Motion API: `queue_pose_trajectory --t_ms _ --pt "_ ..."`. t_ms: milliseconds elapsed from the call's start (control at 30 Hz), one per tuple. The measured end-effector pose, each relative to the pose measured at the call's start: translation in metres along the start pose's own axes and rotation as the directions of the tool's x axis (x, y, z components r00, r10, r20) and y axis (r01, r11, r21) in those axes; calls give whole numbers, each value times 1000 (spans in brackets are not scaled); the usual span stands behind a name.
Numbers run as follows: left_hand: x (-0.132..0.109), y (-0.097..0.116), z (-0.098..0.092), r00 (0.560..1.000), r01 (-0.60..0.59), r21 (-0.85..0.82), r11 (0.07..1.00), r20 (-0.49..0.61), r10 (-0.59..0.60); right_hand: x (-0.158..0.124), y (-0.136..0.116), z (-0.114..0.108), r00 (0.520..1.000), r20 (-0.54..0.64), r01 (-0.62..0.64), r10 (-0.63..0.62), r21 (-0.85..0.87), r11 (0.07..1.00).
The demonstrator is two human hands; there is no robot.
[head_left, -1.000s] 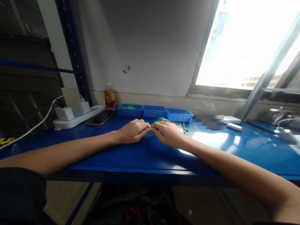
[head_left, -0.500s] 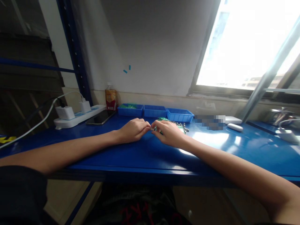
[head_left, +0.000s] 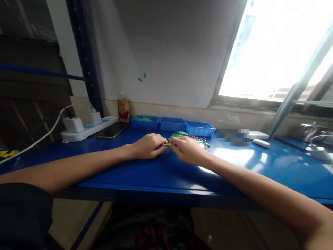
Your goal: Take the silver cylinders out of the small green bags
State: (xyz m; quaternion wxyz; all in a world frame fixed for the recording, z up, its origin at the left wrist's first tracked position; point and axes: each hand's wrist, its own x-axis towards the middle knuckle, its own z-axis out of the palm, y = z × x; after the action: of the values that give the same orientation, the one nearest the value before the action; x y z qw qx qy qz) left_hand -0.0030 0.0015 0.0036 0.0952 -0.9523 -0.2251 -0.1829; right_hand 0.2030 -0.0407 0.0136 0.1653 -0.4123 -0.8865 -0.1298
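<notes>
My left hand [head_left: 149,146] is closed, with thumb and fingers pinching one end of a small, thin, pale-edged piece [head_left: 168,144]. Its other end sits in the closed fingers of my right hand [head_left: 188,150], so the piece bridges the short gap between my fingertips. Most of it is hidden, and its kind is too small to make out. Just behind my right hand, partly covered by it, lies a pile of green pieces [head_left: 179,133] and small metallic parts [head_left: 204,141]. Both hands stay low over the blue table [head_left: 161,173].
Three blue bins [head_left: 172,124] line the wall, the left one holding green pieces. To the left are a bottle [head_left: 124,109], a phone [head_left: 112,131] and a power strip [head_left: 90,129] with chargers. A white case [head_left: 261,142] and a metal pot [head_left: 310,130] stand right.
The fingers of my right hand have straightened and lowered around the small piece. More of its pale edge shows between the hands; a greenish part seen under the right fingers is now hidden.
</notes>
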Motion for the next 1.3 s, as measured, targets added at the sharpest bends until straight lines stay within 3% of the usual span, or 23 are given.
queue_pose_trajectory --t_ms 333,667,967,1300 --pt "0 0 0 999 -30 4 1000 15 30 1 -1 -2 999 35 -3 2 17 1000" --pt "1 -2 0 999 -47 39 998 0 47 -1 0 -1 1000 -22 23 -21 82 996" --pt "-1 1 1 997 26 -50 998 -75 -29 0 2 3 1000 -21 18 -16 85 996" --pt "0 0 2 998 15 35 999 -64 -13 1 2 0 998 -48 -29 33 74 997"
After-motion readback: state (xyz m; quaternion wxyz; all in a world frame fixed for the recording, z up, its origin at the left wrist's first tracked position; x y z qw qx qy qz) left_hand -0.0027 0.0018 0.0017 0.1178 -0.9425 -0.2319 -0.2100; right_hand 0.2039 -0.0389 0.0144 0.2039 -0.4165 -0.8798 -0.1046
